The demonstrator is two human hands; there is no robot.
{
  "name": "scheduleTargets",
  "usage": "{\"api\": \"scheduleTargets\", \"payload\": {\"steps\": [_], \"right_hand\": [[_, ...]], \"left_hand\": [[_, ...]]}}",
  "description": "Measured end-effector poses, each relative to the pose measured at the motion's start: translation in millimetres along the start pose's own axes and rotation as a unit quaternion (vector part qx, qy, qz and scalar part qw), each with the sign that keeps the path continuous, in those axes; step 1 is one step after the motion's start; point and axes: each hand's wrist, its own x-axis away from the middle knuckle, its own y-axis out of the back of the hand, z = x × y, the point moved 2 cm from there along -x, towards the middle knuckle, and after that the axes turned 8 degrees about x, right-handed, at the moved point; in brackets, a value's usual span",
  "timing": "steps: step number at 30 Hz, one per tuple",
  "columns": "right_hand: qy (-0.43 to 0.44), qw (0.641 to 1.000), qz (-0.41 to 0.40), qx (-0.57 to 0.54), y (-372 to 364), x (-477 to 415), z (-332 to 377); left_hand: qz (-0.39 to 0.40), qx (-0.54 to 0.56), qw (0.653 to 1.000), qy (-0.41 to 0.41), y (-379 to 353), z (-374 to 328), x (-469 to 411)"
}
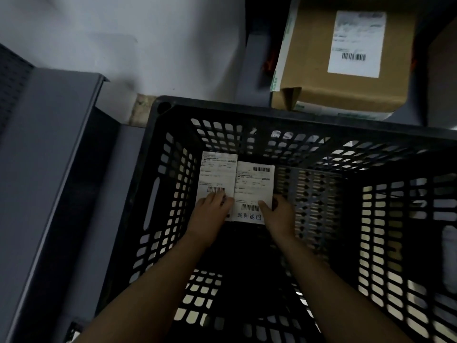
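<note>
Two hands reach into one black slatted crate [272, 112], where two white-labelled parcels lie side by side on its floor, touching along their long edges. The left parcel [216, 172] sits against the far-left corner; the right parcel [254, 184] lies a little nearer the camera.

One brown cardboard box [309, 70], bearing one white label [357, 43], stands beyond the crate's far rim, and one grey shelf [49, 144] runs along its left side.

The small print on all the labels is too blurred to read. The left parcel's barcode is partly covered by fingers, and the crate is cut off at right and bottom.

Both forearms stretch straight down and forward into the crate. The left hand [212, 214] rests on the near end of the left parcel, fingers bent over the label; whether it pinches the edge cannot be told. The right hand [277, 216] grips the right parcel's near corner, thumb on top, fingers wrapped round the right edge.
</note>
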Motion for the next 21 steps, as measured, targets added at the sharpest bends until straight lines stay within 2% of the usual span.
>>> {"api": "scheduleTargets", "payload": {"steps": [6,10,16,19,21], "right_hand": [[0.076,0.994,0.0,0.081,23.4,24.5,9.5],[0.181,0.969,-0.001,0.168,59.8,61.5,33.4],[0.376,0.891,-0.04,0.249,112.5,130.1,77.6],[0.48,0.829,-0.065,0.278,124.5,164.5,103.1],[0.538,0.788,-0.054,0.295,121.5,192.2,120.0]], "left_hand": [[0.01,-0.024,1.0,0.008,13.8,-7.4,12.7],[-0.05,-0.005,0.999,-0.013,57.8,-27.4,36.7],[-0.181,-0.043,0.982,-0.018,123.9,-61.0,98.1],[-0.261,-0.043,0.964,0.011,142.3,-74.6,142.7],[-0.309,-0.047,0.948,0.057,147.5,-81.0,179.4]]}}
